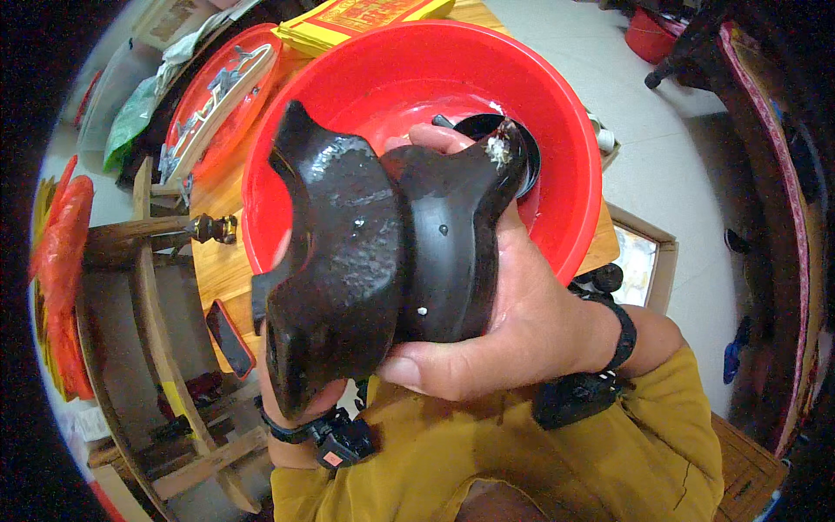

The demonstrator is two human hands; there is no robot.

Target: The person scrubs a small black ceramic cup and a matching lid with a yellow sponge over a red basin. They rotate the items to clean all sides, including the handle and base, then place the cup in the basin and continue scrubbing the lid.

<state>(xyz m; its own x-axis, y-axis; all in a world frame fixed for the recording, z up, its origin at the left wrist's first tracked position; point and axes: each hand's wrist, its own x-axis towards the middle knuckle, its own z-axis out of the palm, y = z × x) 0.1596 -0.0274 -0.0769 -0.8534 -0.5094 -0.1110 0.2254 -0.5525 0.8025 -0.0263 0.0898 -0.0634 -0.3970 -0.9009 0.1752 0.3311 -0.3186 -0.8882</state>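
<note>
A dark, waisted object with pointed lobes, perhaps a carved stand [346, 261], is held up above a red plastic basin [313, 72]. Its surface looks wet, and white flecks cling to one tip and the sides. My right hand [522, 320] grips the right part, thumb at the near side and fingers curled over the far side. Mostly hidden behind the left part, my left hand [327, 397] supports it; only bits of fingers and palm show. Inside the basin, behind the object, lies a round black dish or pan [486, 122], partly covered.
Under the basin is a wooden table [218, 267] with a phone [230, 339] and a small black-and-gold ornament [224, 230]. Yellow-and-red printed packets [359, 23] lie behind. A red tray [261, 46] holds a clip hanger [225, 107]. A wooden chair frame [156, 326] stands left, a cardboard box [664, 267] right.
</note>
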